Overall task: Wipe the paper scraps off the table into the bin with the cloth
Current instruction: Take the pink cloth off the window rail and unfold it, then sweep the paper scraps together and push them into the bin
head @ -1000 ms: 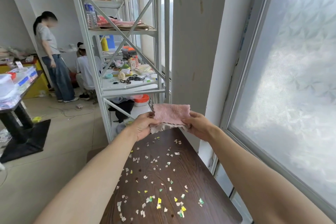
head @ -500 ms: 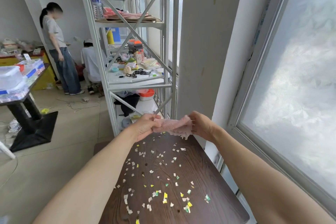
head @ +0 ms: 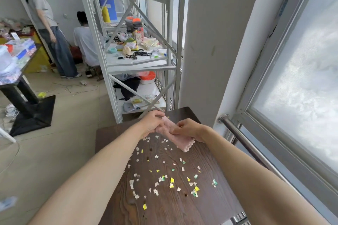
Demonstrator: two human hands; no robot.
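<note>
A pink cloth (head: 180,138) lies bunched on the far part of the dark wooden table (head: 210,206). My left hand (head: 152,123) grips its far end and my right hand (head: 190,130) pinches its middle. Several small white, yellow and green paper scraps (head: 172,181) are scattered over the table between the cloth and me. No bin is in view.
A white metal shelf rack (head: 131,64) full of small items stands just beyond the table. A pillar and a window with a steel rail (head: 243,139) run along the right. Two people (head: 47,23) are at the back left, beside another table (head: 16,64).
The cloth was held up spread above the table's far edge; now both hands have lowered it, folded and bunched, onto the tabletop. The view has tilted down.
</note>
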